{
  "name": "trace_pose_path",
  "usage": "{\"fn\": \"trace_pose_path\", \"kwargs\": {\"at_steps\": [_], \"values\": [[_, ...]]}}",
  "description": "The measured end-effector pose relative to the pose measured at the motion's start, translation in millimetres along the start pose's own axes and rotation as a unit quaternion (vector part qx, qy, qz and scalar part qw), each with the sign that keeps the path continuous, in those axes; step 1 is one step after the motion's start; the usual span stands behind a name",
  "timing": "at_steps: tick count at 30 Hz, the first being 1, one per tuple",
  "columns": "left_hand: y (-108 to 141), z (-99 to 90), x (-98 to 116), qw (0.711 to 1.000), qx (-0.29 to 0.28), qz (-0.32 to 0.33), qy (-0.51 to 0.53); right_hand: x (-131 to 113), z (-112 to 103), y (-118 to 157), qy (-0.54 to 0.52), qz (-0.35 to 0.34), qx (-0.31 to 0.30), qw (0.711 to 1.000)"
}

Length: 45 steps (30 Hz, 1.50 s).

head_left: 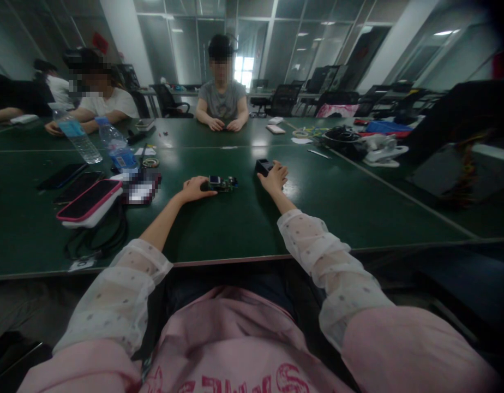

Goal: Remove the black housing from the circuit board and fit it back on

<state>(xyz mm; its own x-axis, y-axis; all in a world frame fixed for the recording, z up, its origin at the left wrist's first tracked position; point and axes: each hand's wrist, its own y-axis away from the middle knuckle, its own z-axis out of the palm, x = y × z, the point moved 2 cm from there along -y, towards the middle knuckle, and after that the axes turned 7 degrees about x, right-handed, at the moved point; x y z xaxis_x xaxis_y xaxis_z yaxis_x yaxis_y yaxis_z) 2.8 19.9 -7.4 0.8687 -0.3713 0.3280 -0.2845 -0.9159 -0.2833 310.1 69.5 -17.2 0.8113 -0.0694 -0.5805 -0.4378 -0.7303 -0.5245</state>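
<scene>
In the head view, shows a bare left hand [196, 189] curled about the left end of a small green circuit board with a square screen [222, 185], on the glossy dark-green table [231, 229] near centre; cannot tell whether gripped or merely touched. To the right and slightly farther, shows a bare right hand [273, 177] closed over a black rectangular box [263, 166]. Looks to be mid-handling, with board and box both under hands but apart; shows no finished step, leaving the remaining amount unclear.
</scene>
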Motion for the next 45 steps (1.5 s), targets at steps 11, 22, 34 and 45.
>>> {"fn": "trace_pose_path", "kwargs": {"at_steps": [11, 22, 34, 45], "values": [[-1, 0.5, -1, 1.0, -0.002, -0.006, 0.004, 0, -5, -1, 0.009, 0.008, -0.002, 1.0], [0, 0.5, -1, 1.0, 0.002, -0.002, -0.004, -20, 3, -12, -0.152, -0.048, -0.039, 0.986], [-3, 4.7, -5, 1.0, 0.005, -0.011, -0.012, -65, -25, 26, -0.412, -0.202, -0.292, 0.839], [-2, 5.4, -7, 1.0, 0.018, -0.007, -0.003, -69, -14, 34, -0.364, -0.29, -0.3, 0.833]]}}
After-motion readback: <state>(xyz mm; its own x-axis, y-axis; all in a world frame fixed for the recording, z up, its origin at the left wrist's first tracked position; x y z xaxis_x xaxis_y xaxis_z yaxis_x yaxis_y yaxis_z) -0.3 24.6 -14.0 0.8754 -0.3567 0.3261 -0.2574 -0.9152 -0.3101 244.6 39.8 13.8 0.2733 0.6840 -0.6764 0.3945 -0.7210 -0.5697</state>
